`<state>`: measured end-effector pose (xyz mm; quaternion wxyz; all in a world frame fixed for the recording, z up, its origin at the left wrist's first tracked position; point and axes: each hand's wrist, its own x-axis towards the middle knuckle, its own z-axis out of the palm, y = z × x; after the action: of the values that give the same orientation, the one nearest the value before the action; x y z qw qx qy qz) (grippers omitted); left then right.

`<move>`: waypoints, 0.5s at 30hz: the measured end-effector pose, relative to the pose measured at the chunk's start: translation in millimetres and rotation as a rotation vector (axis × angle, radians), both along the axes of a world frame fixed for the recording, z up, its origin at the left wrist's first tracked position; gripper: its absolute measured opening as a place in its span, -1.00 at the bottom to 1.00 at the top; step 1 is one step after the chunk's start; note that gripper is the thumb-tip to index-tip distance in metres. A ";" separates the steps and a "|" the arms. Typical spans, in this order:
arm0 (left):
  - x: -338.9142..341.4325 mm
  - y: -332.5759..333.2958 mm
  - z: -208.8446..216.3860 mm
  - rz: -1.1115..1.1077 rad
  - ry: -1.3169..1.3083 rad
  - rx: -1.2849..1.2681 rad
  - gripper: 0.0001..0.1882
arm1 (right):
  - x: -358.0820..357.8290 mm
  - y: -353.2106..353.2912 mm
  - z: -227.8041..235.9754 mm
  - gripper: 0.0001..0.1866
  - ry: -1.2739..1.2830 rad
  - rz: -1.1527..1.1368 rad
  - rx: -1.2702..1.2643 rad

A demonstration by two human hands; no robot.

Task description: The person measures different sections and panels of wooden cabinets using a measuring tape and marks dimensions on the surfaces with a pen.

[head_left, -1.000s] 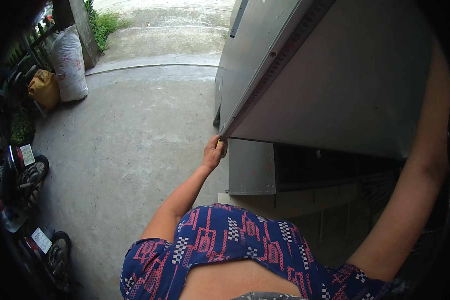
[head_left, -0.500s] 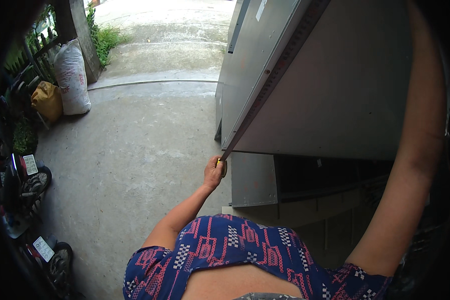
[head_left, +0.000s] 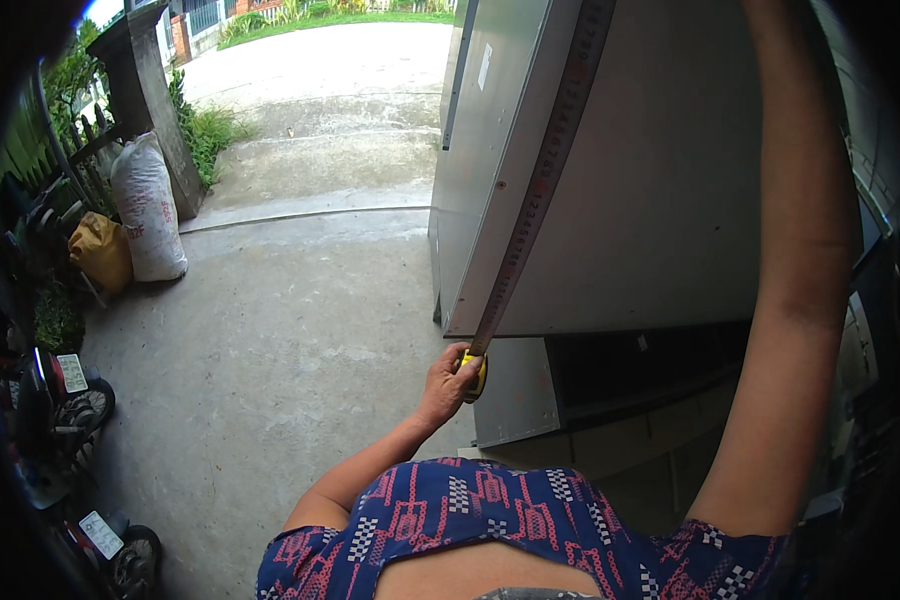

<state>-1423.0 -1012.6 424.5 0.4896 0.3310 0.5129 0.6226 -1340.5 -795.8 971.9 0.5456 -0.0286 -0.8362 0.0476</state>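
My left hand (head_left: pixel 444 385) is closed around a yellow and black tape measure (head_left: pixel 476 380), just below the lower corner of a large grey metal cabinet (head_left: pixel 680 190). From its case the long blade (head_left: pixel 533 215) runs slantwise up along the cabinet's edge, its marked face showing, and passes out at the top of the picture. My right arm (head_left: pixel 805 230) is raised along the cabinet's right side. The right hand lies beyond the upper edge, hidden from sight. A small screw or rivet (head_left: pixel 501 185) sits on the cabinet's narrow side.
Under the cabinet is a dark opening beside a grey metal panel (head_left: pixel 518 400). At left, a white sack (head_left: pixel 150 210) and a yellow-brown bag (head_left: pixel 100 252) lean by a post (head_left: pixel 150 90). Motorbikes (head_left: pixel 80 405) line the left edge of the concrete floor (head_left: pixel 290 340).
The view has tilted up, showing more of the yard. My left hand and the tape measure sit slightly lower and further right in the picture. The blade now shows its face more broadly.
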 end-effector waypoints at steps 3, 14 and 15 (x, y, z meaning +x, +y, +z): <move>-2.0 5.9 58.1 -0.093 -0.069 0.042 -0.64 | -3.4 -4.7 -3.5 -0.78 -0.006 -0.038 0.002; -13.8 32.3 190.8 -0.169 0.251 0.228 -0.28 | -3.4 9.0 5.2 -0.86 0.006 -0.078 0.047; -14.0 33.4 203.9 -0.183 0.314 0.226 -0.24 | -1.8 10.8 7.6 -0.86 0.007 -0.070 0.065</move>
<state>-1437.0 -979.2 628.3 0.4180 0.5220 0.4775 0.5699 -1342.2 -785.0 979.5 0.5506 -0.0400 -0.8338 0.0011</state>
